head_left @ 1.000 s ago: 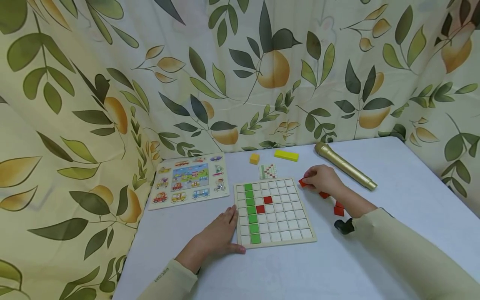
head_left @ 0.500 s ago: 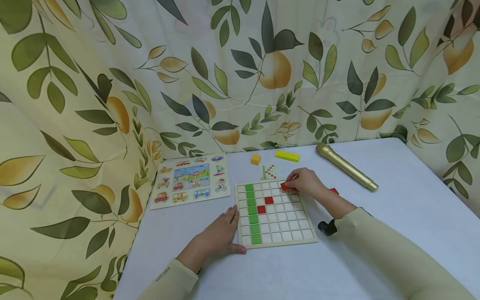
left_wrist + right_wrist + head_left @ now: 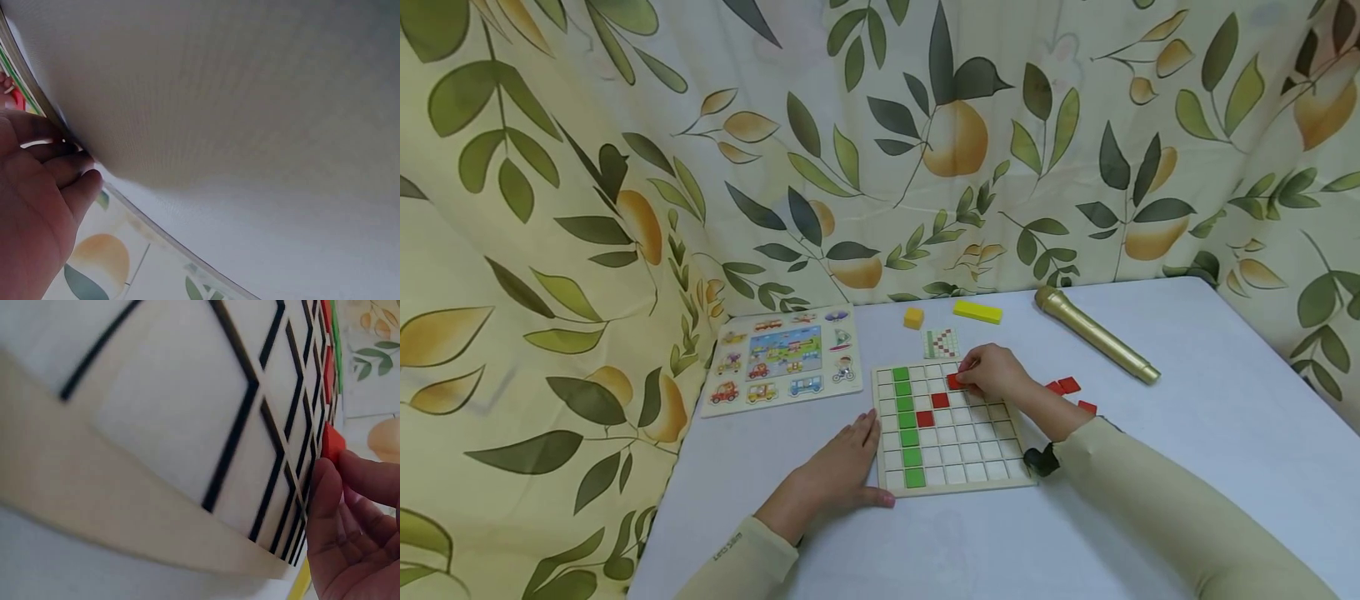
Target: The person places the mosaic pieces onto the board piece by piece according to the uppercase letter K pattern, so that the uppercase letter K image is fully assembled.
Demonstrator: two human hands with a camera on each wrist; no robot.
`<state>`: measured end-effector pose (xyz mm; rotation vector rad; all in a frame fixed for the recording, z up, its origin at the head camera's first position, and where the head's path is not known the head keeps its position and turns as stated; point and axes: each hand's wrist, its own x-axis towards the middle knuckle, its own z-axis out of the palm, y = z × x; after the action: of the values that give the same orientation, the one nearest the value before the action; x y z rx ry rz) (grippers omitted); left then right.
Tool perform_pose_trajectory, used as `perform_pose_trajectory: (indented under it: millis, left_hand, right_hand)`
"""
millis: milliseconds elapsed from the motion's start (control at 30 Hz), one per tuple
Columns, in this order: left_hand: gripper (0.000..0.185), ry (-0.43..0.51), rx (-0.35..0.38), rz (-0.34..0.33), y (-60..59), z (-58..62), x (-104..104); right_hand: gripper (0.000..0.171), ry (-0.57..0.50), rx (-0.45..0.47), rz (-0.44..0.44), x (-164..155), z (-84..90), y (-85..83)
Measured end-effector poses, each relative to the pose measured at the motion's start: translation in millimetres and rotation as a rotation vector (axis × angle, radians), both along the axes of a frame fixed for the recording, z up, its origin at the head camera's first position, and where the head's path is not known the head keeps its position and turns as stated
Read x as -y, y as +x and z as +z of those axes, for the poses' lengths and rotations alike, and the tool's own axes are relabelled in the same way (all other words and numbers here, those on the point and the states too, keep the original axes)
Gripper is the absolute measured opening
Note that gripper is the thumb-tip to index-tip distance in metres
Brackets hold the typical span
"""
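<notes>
A wooden grid board (image 3: 955,490) with white squares lies on the table, a column of green tiles (image 3: 909,437) down its left part and two red tiles (image 3: 940,401) set diagonally. My right hand (image 3: 996,372) pinches another red tile (image 3: 955,381) between thumb and finger over the board's upper rows. In the right wrist view this red tile (image 3: 332,445) stands tilted against the grid at the fingertips. My left hand (image 3: 838,467) rests on the table with its extended fingers against the board's left edge and the thumb near the lower left corner.
Loose red tiles (image 3: 1069,384) lie right of the board, partly behind the right forearm. Behind the board are a small pattern card (image 3: 942,343), an orange cube (image 3: 913,317) and a yellow bar (image 3: 978,312). A gold microphone (image 3: 1097,336) lies back right, a vehicle picture puzzle (image 3: 781,400) left.
My right hand has carried a red tile leftward from the table's right side onto the board's upper rows. The left hand has stayed at the board's left edge.
</notes>
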<state>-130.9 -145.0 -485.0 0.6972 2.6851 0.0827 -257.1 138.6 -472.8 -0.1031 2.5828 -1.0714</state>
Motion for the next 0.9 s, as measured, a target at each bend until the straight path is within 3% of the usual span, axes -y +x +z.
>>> perform_pose_trajectory:
  millis: [467,900]
  left_hand:
    - [0.120,-0.004,0.002,-0.011,-0.8,2.4,-1.0]
    - [0.121,-0.003,0.007,-0.010,-1.4,0.7,-0.1]
  right_hand:
    - [0.011,0.093,-0.088,0.054,3.7,-5.8,-2.0]
    - [0.016,0.024,-0.086,0.024,-14.9,-0.5,3.1]
